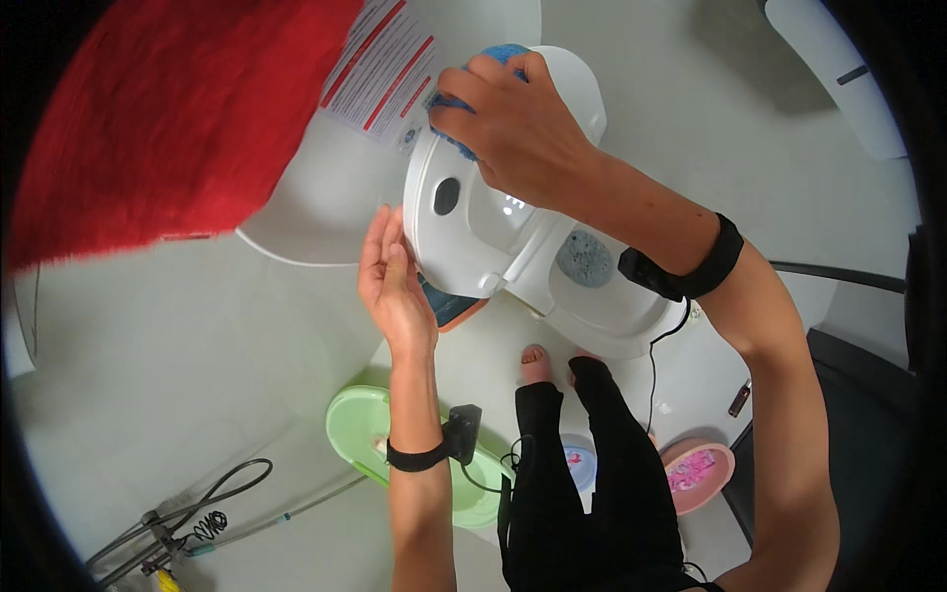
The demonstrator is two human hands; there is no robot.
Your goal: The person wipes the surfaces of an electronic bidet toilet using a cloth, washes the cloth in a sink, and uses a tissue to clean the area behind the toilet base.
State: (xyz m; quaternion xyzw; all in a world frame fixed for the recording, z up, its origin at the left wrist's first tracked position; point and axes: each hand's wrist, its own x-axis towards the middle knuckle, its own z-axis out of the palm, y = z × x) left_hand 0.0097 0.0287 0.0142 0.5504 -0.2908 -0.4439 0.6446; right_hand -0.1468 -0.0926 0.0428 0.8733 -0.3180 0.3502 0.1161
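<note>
My right hand [510,122] is closed around a blue cleaning cloth [505,53] and presses it to the far edge of the raised white toilet seat and lid [444,251]. My left hand [388,277] rests against the left edge of the raised part, fingers extended and palm towards it. A dark oval pad [447,196] shows on the raised part's face. Below the hinge the toilet bowl [629,307] is uncovered, with foamy greyish water [584,259] in it. Much of the cloth is hidden under my right fingers.
A red cloth [170,126] hangs at upper left, beside a printed sheet [381,70] bearing writing. A green tub [359,422], a blue bowl [584,466] and a pink basin [723,473] stand near my legs. Shower fittings [159,536] are at lower left. A dark orange-edged object [451,305] is below the seat.
</note>
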